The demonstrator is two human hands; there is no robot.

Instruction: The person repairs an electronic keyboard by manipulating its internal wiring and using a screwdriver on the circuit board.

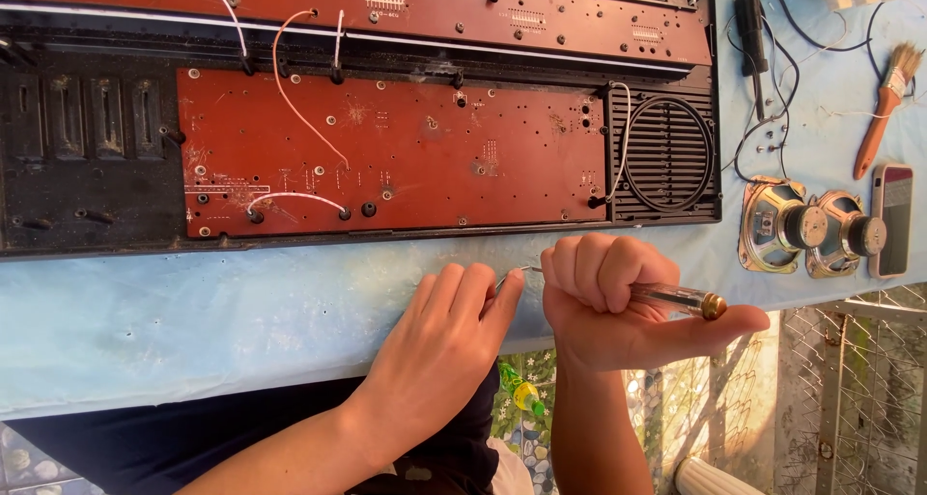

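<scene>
Right hand (618,297): fist closed around the clear handle of a screwdriver (676,299), fingers wrapped tight, thumb stretched out under the brass end cap.
Left hand (449,345): fingers together and extended, the tips pressed against the thin metal shaft of the screwdriver near its tip.
Screwdriver: lies almost level over the front edge of the table (193,311), between the two hands, its handle pointing right.
Table: covered in pale blue sheeting.
Opened device (357,109): a long black casing lying just beyond the hands, with red-brown circuit boards (406,152) exposed, white wires looping across them and a round speaker grille (668,155) at its right end.
Loose speakers (809,226): two, side by side to the right of the casing.
Phone (891,220): just beside the speakers, at the table's right edge.
Paintbrush (886,104): orange handle, beyond the phone.
</scene>
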